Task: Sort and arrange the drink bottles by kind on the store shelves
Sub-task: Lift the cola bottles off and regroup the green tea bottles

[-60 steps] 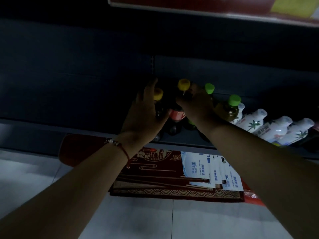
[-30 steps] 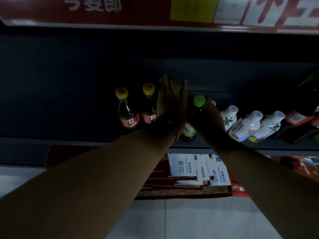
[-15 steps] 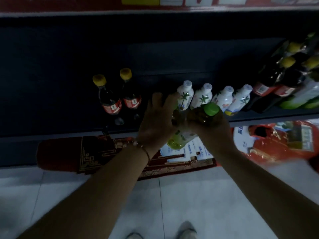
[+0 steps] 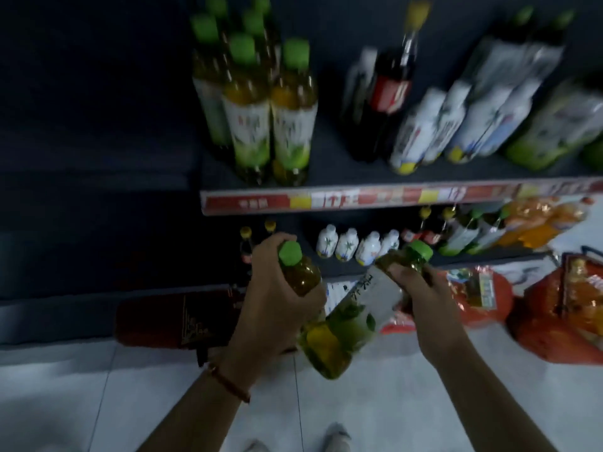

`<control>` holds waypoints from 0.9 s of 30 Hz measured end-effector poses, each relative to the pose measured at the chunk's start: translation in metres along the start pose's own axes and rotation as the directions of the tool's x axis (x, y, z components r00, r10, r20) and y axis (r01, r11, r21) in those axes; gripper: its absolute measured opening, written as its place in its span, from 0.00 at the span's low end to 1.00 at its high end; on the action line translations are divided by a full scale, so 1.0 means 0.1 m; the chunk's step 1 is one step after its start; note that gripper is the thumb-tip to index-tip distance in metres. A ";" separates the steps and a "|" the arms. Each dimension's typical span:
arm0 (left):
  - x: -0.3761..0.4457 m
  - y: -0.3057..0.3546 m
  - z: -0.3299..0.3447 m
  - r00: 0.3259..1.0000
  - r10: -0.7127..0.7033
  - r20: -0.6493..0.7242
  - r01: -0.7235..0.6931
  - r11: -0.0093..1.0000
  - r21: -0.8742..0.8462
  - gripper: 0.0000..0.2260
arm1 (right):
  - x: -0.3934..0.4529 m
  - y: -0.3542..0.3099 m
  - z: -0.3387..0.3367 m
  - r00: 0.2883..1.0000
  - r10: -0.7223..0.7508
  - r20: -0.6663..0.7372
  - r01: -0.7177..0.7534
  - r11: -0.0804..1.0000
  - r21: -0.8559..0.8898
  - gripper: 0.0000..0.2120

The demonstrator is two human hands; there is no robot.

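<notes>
Gripping one green-capped tea bottle in the left hand and another in the right hand, the person is standing near the upper shelf's front edge.

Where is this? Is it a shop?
Most likely a shop, yes. Many drink bottles of the same kinds stand in rows on the upper shelf, like the green-capped tea bottles. A red price strip runs along the shelf's front edge, as in a store.
</notes>
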State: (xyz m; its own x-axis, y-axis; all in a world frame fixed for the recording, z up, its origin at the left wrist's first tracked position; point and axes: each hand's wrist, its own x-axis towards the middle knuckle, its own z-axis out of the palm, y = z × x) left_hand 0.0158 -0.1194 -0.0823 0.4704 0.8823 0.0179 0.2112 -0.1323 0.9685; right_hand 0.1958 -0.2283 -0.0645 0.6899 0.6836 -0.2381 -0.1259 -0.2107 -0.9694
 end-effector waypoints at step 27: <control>1.94 2.72 -0.53 0.881 0.345 -0.325 -0.378 0.925 -0.043 0.24 | 1.21 -1.74 0.46 0.840 -0.540 0.047 0.542 0.838 -0.062 0.14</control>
State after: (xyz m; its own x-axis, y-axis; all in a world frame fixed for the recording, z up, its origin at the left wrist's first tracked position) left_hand 0.1194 0.0400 0.1980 0.2091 0.8781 0.4304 -0.0189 -0.4364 0.8996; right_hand 0.2686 -0.0768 0.0729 0.6143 0.7209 0.3210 0.3129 0.1509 -0.9377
